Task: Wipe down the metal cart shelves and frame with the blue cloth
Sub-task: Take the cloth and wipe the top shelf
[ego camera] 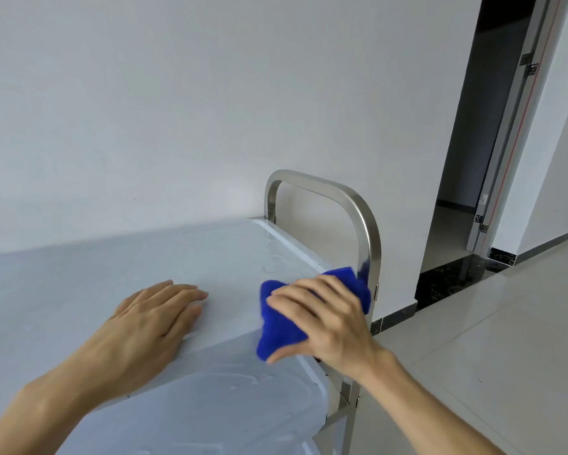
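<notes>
- Head view: a metal cart (210, 257) stands against a plain white wall (145, 93), seen from above and a little to one side.
- The top shelf (79, 290) is a flat, pale grey sheet with a raised rim, and it shows faint wet streaks near its far right corner.
- A lower shelf (217, 405) lies beneath it, also pale, with a broad damp smear across its surface.
- At the right end of the cart a brushed-steel handle frame (358, 211) rises in a rounded arch above the top shelf, and its near post runs down past both shelves.
- The left hand (151, 323) lies flat on the top shelf near its front edge, palm down, fingers straight and close together, holding nothing.
- The right hand (325, 320) grips the blue cloth (279, 326), fingers curled over the top of it and thumb underneath.
- The blue cloth is bunched up at the right front corner of the top shelf, with its far end touching the near post of the handle frame and its lower end hanging over the shelf edge.
- Both forearms are bare.
- To the right, a dark open doorway (473, 159) with a grey metal door edge (512, 142) stands beyond the cart, above a black speckled threshold.
- Pale glossy floor tiles (489, 339) fill the lower right.
</notes>
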The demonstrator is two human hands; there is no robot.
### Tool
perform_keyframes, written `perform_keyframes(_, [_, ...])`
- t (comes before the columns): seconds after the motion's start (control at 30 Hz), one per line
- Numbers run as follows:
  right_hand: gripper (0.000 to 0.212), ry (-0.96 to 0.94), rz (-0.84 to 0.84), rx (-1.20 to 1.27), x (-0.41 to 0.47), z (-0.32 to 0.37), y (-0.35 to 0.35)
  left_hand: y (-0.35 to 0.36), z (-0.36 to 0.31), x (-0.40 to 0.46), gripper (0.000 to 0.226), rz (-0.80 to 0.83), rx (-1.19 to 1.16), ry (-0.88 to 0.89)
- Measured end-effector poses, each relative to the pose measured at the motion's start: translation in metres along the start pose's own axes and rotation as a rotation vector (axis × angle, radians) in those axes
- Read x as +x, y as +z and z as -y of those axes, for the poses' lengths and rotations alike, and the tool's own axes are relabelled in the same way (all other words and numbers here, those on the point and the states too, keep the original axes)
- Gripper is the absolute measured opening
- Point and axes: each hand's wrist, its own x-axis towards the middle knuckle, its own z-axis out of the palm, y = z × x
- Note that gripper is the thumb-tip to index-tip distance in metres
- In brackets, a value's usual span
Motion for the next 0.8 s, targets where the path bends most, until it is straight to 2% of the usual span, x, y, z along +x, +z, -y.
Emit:
perform_keyframes(0.1, [0.064, 0.042, 0.009, -0.060, 0.000, -0.020, -0.021, -0.004, -0.004, -0.002, 0.057, -0.011, 0.003, 0.020])
perform_keyframes(0.17, [0.062, 0.138, -0.045, -0.086, 0.011, -0.029, -0.034, -0.005, -0.007, 0.000, 0.054, -0.033, -0.004, 0.033])
perform_keyframes(0.33, [0.059, 0.589, -0.319, -0.138, 0.058, -0.062, -0.075, -0.009, -0.022, 0.011, 0.064, -0.023, 0.093, 0.066])
perform_keyframes(0.4, [0.061, 0.767, -0.347, -0.146, 0.065, -0.071, -0.079, -0.009, -0.035, 0.020, 0.070, -0.022, 0.093, 0.124])
perform_keyframes(0.43, [0.062, 0.833, -0.290, -0.104, 0.064, -0.071, -0.074, -0.007, -0.042, 0.024, 0.072, -0.012, 0.066, 0.126])
perform_keyframes(0.5, [0.063, 0.936, -0.060, 0.014, 0.047, -0.061, -0.053, 0.002, -0.053, 0.033, 0.076, 0.037, 0.033, 0.129])
perform_keyframes(0.57, [0.065, 0.980, 0.098, -0.017, 0.024, -0.048, -0.032, 0.011, -0.058, 0.039, 0.076, 0.136, 0.002, 0.119])
perform_keyframes(0.63, [0.067, 0.985, 0.086, -0.086, 0.014, -0.047, -0.023, 0.013, -0.058, 0.042, 0.077, 0.237, -0.046, 0.096])
perform_keyframes(0.73, [0.063, 0.987, 0.089, -0.196, 0.027, -0.058, -0.022, 0.012, -0.055, 0.043, 0.077, 0.298, -0.007, 0.097])
perform_keyframes(0.8, [0.057, 0.926, 0.197, -0.312, 0.048, -0.071, -0.023, 0.012, -0.055, 0.042, 0.076, 0.300, 0.005, 0.096])
